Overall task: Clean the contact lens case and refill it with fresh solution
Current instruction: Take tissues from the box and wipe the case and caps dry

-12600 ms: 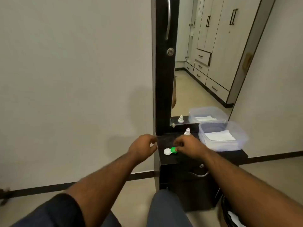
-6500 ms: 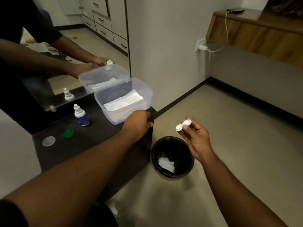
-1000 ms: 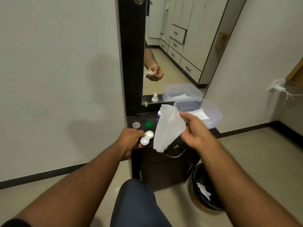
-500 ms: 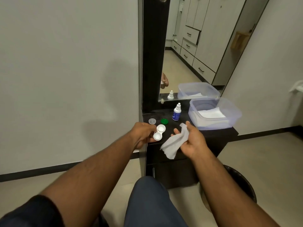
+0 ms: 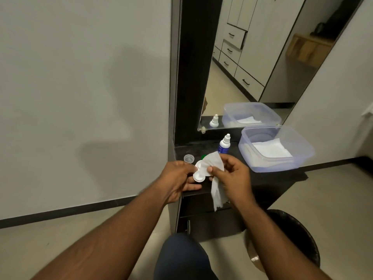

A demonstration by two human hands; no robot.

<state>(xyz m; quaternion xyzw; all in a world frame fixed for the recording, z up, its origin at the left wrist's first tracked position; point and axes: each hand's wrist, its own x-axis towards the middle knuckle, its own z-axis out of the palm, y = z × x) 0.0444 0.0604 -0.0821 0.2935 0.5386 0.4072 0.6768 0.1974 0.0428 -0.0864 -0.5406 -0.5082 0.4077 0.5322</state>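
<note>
My left hand holds the white two-well contact lens case over the front of the dark cabinet top. My right hand grips a white tissue and presses it with the thumb against the case's upper well; the tissue's tail hangs down below the hand. A clear cap lies on the cabinet top behind my left hand. A green cap is mostly hidden behind the tissue. The small blue and white solution bottle stands upright farther back.
A clear plastic tub with folded tissues sits at the right of the cabinet top. A mirror rises behind it. A black waste bin stands on the floor at the lower right. My knee is in front of the cabinet.
My right hand has brought the tissue onto the lens case and now presses it into the upper well. The left hand still holds the case in the same spot.
</note>
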